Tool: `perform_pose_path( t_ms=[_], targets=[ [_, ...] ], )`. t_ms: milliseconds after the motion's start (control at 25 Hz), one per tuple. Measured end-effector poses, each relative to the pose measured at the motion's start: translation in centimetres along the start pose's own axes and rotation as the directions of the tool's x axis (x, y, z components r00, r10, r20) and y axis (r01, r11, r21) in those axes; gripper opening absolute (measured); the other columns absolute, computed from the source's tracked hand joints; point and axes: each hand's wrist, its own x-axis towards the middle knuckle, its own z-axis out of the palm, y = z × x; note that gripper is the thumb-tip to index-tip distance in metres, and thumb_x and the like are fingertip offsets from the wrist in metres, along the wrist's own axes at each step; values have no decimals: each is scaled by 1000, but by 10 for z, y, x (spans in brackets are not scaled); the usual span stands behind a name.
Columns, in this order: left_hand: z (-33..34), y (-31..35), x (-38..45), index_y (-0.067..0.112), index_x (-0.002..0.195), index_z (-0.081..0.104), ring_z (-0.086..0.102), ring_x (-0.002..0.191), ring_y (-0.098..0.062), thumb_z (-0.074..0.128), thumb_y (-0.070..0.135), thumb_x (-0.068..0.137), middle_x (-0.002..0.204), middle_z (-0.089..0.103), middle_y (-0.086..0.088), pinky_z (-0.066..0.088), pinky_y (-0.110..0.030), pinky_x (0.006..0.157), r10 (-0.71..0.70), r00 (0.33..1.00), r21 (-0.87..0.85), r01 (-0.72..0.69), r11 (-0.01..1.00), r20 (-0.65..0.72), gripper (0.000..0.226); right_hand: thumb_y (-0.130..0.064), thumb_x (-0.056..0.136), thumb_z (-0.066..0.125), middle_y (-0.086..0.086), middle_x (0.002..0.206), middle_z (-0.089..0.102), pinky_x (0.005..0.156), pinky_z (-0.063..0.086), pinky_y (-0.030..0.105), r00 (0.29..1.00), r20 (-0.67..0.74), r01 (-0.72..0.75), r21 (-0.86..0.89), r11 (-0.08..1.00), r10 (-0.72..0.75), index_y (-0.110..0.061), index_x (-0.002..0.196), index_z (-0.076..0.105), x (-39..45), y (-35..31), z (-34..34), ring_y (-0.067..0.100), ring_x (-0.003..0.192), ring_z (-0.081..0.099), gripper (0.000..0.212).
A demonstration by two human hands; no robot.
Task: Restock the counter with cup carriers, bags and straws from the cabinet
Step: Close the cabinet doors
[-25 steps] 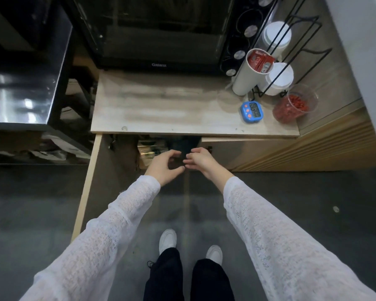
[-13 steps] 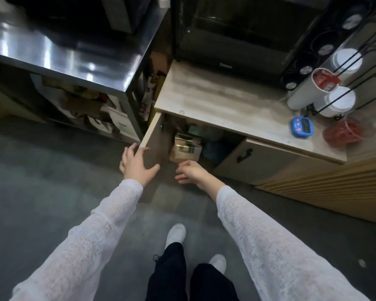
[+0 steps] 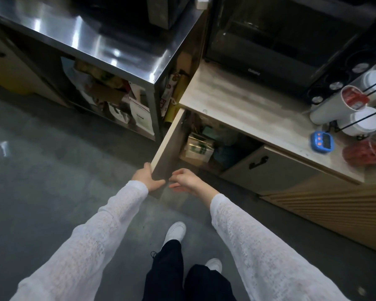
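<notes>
The left cabinet door (image 3: 169,146) under the wooden counter (image 3: 237,105) stands wide open. My left hand (image 3: 147,178) grips its lower outer edge, fingers behind the panel and thumb in front. Just to the right, my right hand (image 3: 186,179) hovers with relaxed fingers and holds nothing. Inside the cabinet I see a pale box with green print (image 3: 198,146) and a dark teal bag (image 3: 224,153); deeper contents are in shadow.
The right cabinet door (image 3: 276,170) with a black handle is closed. On the counter stand a black oven (image 3: 269,40), a blue timer (image 3: 321,142), white cups (image 3: 334,105) and a red-filled container (image 3: 363,153). A steel table (image 3: 96,35) with cluttered shelves stands left.
My left hand left the cabinet opening and took hold of the door's edge, and the door swung wider. My right hand drew back slightly. The view shifted, showing the steel table.
</notes>
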Motion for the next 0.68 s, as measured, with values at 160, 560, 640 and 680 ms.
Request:
perform_pose_path(
  t_ms=[160, 560, 640, 680],
  targets=[
    [12, 28, -1, 7, 141, 28, 57, 118, -32, 66, 40, 86, 135, 51, -15, 50, -36, 93, -2, 994, 146, -14, 989, 107, 74, -10, 91, 58, 13, 122, 55, 87, 55, 34, 999, 26, 22, -114, 993, -19, -10, 137, 41, -11, 14, -22, 24, 112, 60, 50],
    [84, 127, -6, 9, 144, 32, 60, 115, -31, 56, 31, 93, 131, 58, -14, 50, -36, 96, 157, 953, 38, -172, 984, 261, 61, -12, 86, 63, 9, 119, 58, 75, 52, 30, 971, -133, 171, -197, 965, -199, -20, 134, 45, -38, 59, -110, 21, 97, 57, 52],
    [98, 148, -9, 15, 148, 31, 54, 125, -30, 52, 28, 96, 137, 56, -11, 43, -34, 103, 239, 934, -67, -229, 971, 266, 57, -13, 90, 57, 13, 126, 57, 91, 49, 36, 911, -323, 172, -265, 949, -256, -17, 134, 48, -35, 65, -133, 27, 111, 57, 45],
    [104, 157, -9, 19, 151, 27, 50, 130, -28, 52, 27, 97, 142, 53, -8, 39, -33, 107, 266, 925, -132, -238, 962, 270, 60, -12, 91, 55, 14, 130, 56, 98, 46, 36, 880, -413, 147, -230, 962, -233, -14, 135, 46, -35, 67, -143, 29, 118, 54, 45]
  ],
)
